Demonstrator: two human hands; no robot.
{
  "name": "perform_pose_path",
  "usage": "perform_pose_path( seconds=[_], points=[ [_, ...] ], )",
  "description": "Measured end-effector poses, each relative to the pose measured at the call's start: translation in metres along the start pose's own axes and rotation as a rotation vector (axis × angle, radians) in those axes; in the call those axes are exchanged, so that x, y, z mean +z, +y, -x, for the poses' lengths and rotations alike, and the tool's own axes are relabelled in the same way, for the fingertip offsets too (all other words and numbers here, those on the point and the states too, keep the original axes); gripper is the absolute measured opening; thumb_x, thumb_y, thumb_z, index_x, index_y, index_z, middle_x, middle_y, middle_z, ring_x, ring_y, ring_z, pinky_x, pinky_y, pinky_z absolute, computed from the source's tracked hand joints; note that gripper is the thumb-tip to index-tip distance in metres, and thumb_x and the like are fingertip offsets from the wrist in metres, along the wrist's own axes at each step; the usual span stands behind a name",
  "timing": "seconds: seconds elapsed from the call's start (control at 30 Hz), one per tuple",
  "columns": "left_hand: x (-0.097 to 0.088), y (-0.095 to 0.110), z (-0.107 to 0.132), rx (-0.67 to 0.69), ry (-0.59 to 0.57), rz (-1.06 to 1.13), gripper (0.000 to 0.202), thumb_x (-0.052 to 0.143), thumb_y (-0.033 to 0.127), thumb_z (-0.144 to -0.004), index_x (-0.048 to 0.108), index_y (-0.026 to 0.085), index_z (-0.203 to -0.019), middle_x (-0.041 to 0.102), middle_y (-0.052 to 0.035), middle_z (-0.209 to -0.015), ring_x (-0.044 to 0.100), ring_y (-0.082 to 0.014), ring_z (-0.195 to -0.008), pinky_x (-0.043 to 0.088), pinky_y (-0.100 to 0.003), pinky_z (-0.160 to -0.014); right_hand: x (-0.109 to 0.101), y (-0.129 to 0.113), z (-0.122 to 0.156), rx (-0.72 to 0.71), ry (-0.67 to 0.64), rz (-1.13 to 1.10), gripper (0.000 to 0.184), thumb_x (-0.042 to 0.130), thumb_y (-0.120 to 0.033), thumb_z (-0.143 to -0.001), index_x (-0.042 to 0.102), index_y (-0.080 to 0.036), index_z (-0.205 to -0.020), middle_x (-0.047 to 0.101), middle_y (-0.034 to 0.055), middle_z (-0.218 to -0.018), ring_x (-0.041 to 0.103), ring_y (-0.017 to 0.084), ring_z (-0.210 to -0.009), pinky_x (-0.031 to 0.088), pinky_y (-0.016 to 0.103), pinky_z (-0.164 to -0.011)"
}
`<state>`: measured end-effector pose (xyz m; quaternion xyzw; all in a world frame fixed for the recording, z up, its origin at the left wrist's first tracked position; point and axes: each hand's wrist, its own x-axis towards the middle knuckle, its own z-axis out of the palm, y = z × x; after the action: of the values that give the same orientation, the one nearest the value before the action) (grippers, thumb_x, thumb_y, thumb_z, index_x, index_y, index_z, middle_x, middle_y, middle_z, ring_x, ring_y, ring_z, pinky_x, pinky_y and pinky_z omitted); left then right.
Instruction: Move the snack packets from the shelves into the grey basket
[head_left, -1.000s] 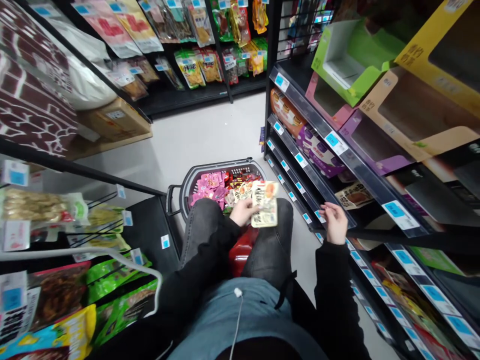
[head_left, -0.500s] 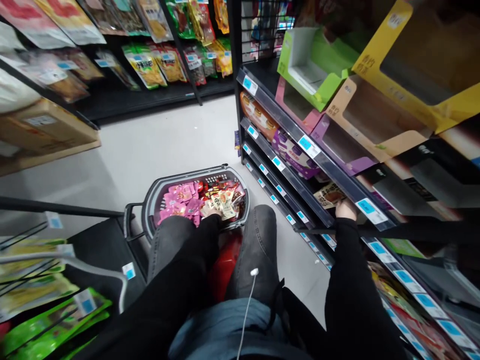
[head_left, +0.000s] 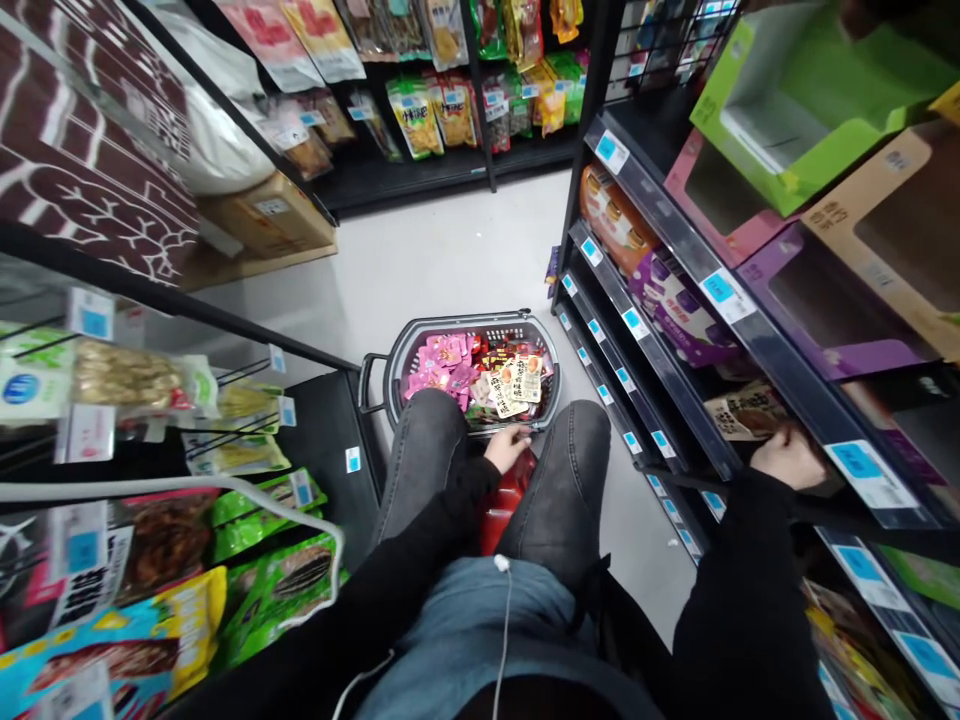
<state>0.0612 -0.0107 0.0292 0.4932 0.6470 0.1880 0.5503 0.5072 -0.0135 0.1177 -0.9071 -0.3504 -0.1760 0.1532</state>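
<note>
A grey shopping basket (head_left: 405, 352) stands on the floor in front of my knees. It holds pink, red and white snack packets (head_left: 516, 384). My left hand (head_left: 508, 447) sits low between my knees, just short of the basket's near rim, with loose fingers and nothing in it. My right hand (head_left: 784, 458) reaches into the shelf unit on the right. Its fingers curl onto the edge of a brown snack packet (head_left: 739, 412) lying on a middle shelf, and the fingertips are partly hidden by the shelf rail.
The black shelf unit (head_left: 679, 255) on the right carries coloured display boxes and blue price tags. On the left, a rack (head_left: 225, 480) of hanging packets crowds my knee. A red stool (head_left: 504, 505) is under me, and light floor (head_left: 435, 260) stretches beyond the basket.
My left hand carried white packets down into the basket, left them there and drew back empty. My right hand went from hovering at the shelf edge into the shelf, onto the brown packet.
</note>
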Motion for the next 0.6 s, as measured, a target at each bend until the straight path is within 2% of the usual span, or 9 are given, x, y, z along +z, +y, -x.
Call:
perform_pose_path(
  seconds=[0.1,0.2,0.3,0.37,0.43,0.47,0.53,0.6],
  points=[
    [0.006,0.004,0.028,0.005,-0.041,-0.01,0.026,0.057,0.01,-0.081,0.067,0.006,-0.105,0.068,-0.0127,-0.11,0.064,-0.0186,-0.101,0.045,-0.032,-0.101,0.003,0.005,0.001,0.029,0.163,-0.087,0.044,0.042,-0.035,-0.082,0.077,-0.007,-0.079,0.065,0.0211,-0.067,0.062,0.036,-0.067,0.043,0.045,-0.062],
    [0.006,0.016,0.042,0.027,-0.075,-0.019,0.028,0.056,0.013,-0.081,0.066,0.007,-0.106,0.069,-0.0108,-0.108,0.064,-0.0179,-0.098,0.046,-0.033,-0.099,-0.003,0.002,0.01,-0.053,0.301,-0.257,0.048,0.039,-0.037,-0.086,0.076,-0.006,-0.085,0.065,0.0218,-0.069,0.062,0.035,-0.069,0.046,0.046,-0.065],
    [0.005,0.035,0.048,0.114,-0.111,0.013,0.031,0.055,0.019,-0.083,0.066,0.008,-0.109,0.068,-0.0111,-0.11,0.062,-0.0184,-0.101,0.044,-0.033,-0.1,-0.028,-0.017,0.042,-0.207,0.409,-0.417,0.051,0.035,-0.04,-0.092,0.074,-0.007,-0.093,0.068,0.0225,-0.081,0.065,0.034,-0.082,0.049,0.046,-0.073],
    [0.005,0.05,0.05,0.193,-0.153,0.096,0.035,0.053,0.027,-0.086,0.065,0.008,-0.112,0.066,-0.013,-0.113,0.061,-0.0192,-0.104,0.043,-0.034,-0.101,-0.057,-0.039,0.073,-0.227,0.424,-0.537,0.047,0.038,-0.042,-0.093,0.073,-0.01,-0.09,0.069,0.0207,-0.082,0.066,0.031,-0.083,0.051,0.044,-0.076],
    [0.004,0.067,0.052,0.208,-0.253,0.24,0.047,0.054,0.041,-0.086,0.062,0.007,-0.118,0.065,-0.0154,-0.116,0.06,-0.0198,-0.103,0.044,-0.034,-0.097,-0.091,-0.066,0.103,-0.166,0.274,-0.743,0.04,0.046,-0.044,-0.092,0.071,-0.013,-0.084,0.069,0.015,-0.078,0.066,0.026,-0.075,0.052,0.039,-0.074],
    [0.003,0.075,0.054,0.182,-0.336,0.337,0.056,0.057,0.05,-0.084,0.059,0.008,-0.122,0.063,-0.0163,-0.119,0.06,-0.0199,-0.102,0.045,-0.033,-0.093,-0.108,-0.08,0.115,-0.141,0.108,-0.86,0.036,0.051,-0.045,-0.09,0.07,-0.015,-0.083,0.069,0.0122,-0.078,0.066,0.024,-0.074,0.052,0.037,-0.072],
    [0.003,0.092,0.06,0.078,-0.578,0.555,0.074,0.062,0.065,-0.076,0.056,0.01,-0.126,0.06,-0.0172,-0.125,0.06,-0.0201,-0.102,0.046,-0.033,-0.091,-0.139,-0.105,0.131,-0.068,-0.246,-1.062,0.033,0.059,-0.047,-0.085,0.069,-0.016,-0.083,0.07,0.0083,-0.079,0.065,0.021,-0.072,0.052,0.034,-0.07],
    [0.002,0.107,0.068,-0.025,-0.883,0.745,0.077,0.064,0.069,-0.073,0.059,0.009,-0.122,0.06,-0.018,-0.125,0.06,-0.0225,-0.106,0.046,-0.035,-0.094,-0.16,-0.126,0.139,-0.021,-0.542,-1.195,0.032,0.065,-0.048,-0.082,0.069,-0.016,-0.082,0.07,0.0054,-0.077,0.064,0.018,-0.069,0.051,0.03,-0.066]
  ],
)
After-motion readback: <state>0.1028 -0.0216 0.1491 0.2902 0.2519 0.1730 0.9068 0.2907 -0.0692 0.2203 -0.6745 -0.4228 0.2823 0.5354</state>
